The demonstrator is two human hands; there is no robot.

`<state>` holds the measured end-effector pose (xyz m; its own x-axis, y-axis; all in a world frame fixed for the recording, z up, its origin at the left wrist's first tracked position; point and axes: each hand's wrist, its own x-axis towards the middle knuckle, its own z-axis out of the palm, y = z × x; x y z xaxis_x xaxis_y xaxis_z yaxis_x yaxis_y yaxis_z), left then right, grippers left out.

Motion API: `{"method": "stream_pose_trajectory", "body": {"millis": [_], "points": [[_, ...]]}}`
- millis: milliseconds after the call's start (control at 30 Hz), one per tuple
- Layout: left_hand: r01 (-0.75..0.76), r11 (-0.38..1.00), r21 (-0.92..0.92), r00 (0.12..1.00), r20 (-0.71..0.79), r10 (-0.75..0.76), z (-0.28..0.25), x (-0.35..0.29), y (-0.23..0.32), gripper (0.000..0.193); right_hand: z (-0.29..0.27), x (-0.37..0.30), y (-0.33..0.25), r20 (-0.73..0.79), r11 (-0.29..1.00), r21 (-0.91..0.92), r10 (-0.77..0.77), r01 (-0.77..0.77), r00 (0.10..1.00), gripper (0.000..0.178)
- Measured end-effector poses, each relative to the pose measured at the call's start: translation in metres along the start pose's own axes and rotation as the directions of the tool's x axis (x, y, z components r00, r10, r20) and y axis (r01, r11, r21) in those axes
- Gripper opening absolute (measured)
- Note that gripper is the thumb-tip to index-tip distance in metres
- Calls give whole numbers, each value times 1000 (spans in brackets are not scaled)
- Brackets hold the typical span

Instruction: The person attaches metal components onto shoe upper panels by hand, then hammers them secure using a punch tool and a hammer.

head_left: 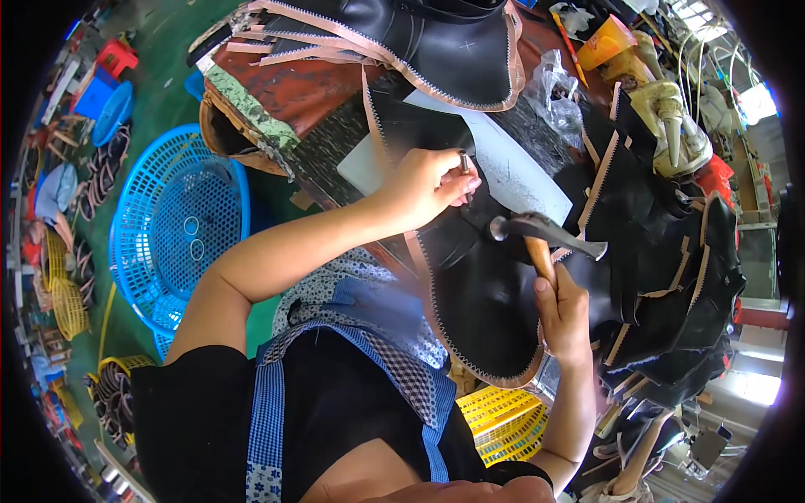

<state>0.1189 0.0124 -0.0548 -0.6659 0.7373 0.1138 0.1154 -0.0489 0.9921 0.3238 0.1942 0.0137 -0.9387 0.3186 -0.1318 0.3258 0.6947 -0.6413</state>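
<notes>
My left hand (423,189) is closed around a slim metal punch (464,163), held upright over a black leather piece (486,306); I cannot tell whether its tip touches. In my right hand (564,312) is a hammer (540,248), gripped by its wooden handle. The dark steel head hangs just above the leather, to the right of the punch. A pinkish, zigzag-cut border runs round the leather, and its rounded lower end reaches over the near table edge. Beneath it lies a pale grey-white sheet (521,168).
More black leather pieces are stacked at the far side (461,50) and heaped on the right (654,243). A crumpled clear plastic bag (555,96) and an orange cup (605,42) stand beyond. Blue basket (239,197) sits left; yellow basket (503,411) is below the table edge.
</notes>
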Motion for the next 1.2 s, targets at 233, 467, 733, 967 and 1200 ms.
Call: {"method": "stream_pose_trajectory", "body": {"millis": [233, 467, 733, 967, 1200], "points": [[-6, 1000, 1, 1000, -7, 6, 1, 0, -1, 15, 5, 17, -8, -2, 992, -91, -89, 89, 996, 22], [-23, 1000, 11, 1000, 8, 23, -1, 1, -2, 13, 0, 18, 0, 24, 992, -93, -85, 86, 996, 24], [-95, 985, 146, 995, 25, 92, 0, 2, -1, 9, -29, 18, -17, -126, 954, 261, -114, 144, 985, 49], [-417, 718, 557, 894, 108, 435, 9, -1, 4, 11, -41, 9, -47, -522, 585, 580, -267, 567, 810, 55], [-31, 998, 56, 999, 33, 29, 0, -6, -8, 15, -6, 10, -5, -81, 946, 323, -2, 28, 997, 33]]}}
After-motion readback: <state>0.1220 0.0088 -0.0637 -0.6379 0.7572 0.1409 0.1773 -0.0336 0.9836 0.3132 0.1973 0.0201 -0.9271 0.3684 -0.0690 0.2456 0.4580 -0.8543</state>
